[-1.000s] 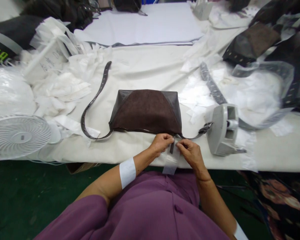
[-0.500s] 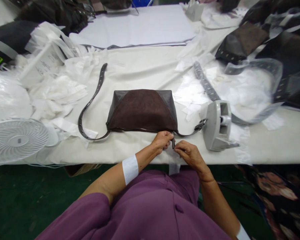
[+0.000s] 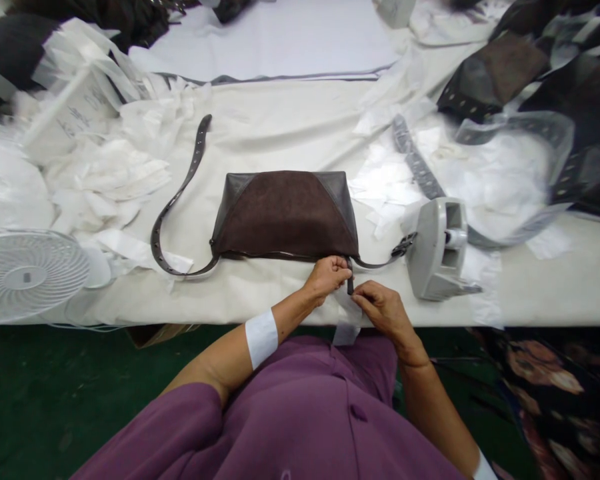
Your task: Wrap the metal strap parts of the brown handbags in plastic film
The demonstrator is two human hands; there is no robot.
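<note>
One pull [image 3: 351, 287], by a near corner of the bag [image 3: 285, 213] on the table [image 3: 260, 293], sits pinched in the left hand [image 3: 327, 277], the right hand [image 3: 381, 305] bunching fingertips beside its end, grip unclear from here.

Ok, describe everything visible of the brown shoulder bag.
The shoulder bag lies on the table, zippered edge nearest: brown suede-looking panel, darker leathery sides. An eyeleted strap leaves its left end, a buckled strap its right. The left hand pinches a dark tab at its near right corner; the right hand is at the tab's tip.
</note>
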